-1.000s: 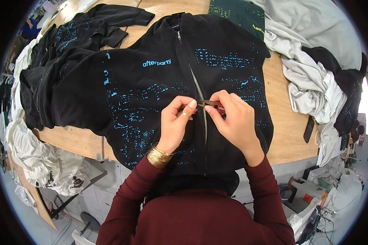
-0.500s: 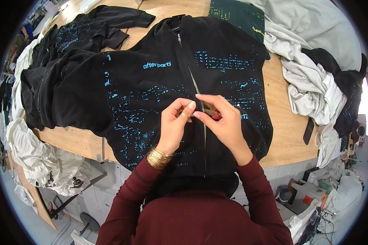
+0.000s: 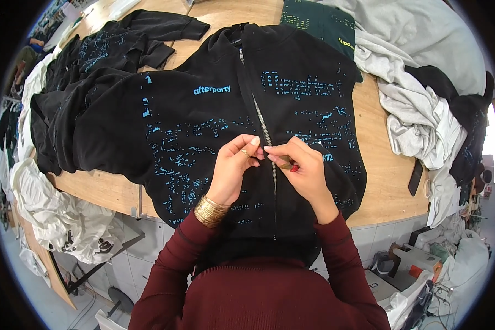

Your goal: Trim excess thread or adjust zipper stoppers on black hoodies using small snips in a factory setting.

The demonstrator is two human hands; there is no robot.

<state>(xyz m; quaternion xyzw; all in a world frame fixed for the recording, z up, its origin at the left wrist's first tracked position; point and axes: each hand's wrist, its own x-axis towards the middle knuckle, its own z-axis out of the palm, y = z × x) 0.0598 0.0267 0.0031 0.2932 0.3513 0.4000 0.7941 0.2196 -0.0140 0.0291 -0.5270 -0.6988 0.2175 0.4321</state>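
A black zip-up jacket (image 3: 203, 110) with blue print lies spread over the table, its front facing up. Down its middle runs a metal zipper (image 3: 265, 131), with the puller close to the collar. Both my hands are over the zipper, fingertips almost meeting. My left hand (image 3: 234, 170) is closed in a pinch; whatever it holds is too small to make out. In my right hand (image 3: 305, 170), thumb and forefinger are pinched together, while a small tool with a red end (image 3: 294, 168), apparently thread snips, is tucked in the palm, mostly hidden by the fingers.
Another dark printed garment (image 3: 99, 52) lies at the far left. A folded green garment (image 3: 324, 27) and heaped grey fabric (image 3: 418, 104) are at the far right. A black phone-like object (image 3: 416, 177) rests near the table's right edge. White fabric (image 3: 60, 209) hangs at the left.
My right hand has lowered slightly and its fingers have curled in more, covering more of the tool. My left hand's fingers have shifted a little; the jacket lies almost as before.
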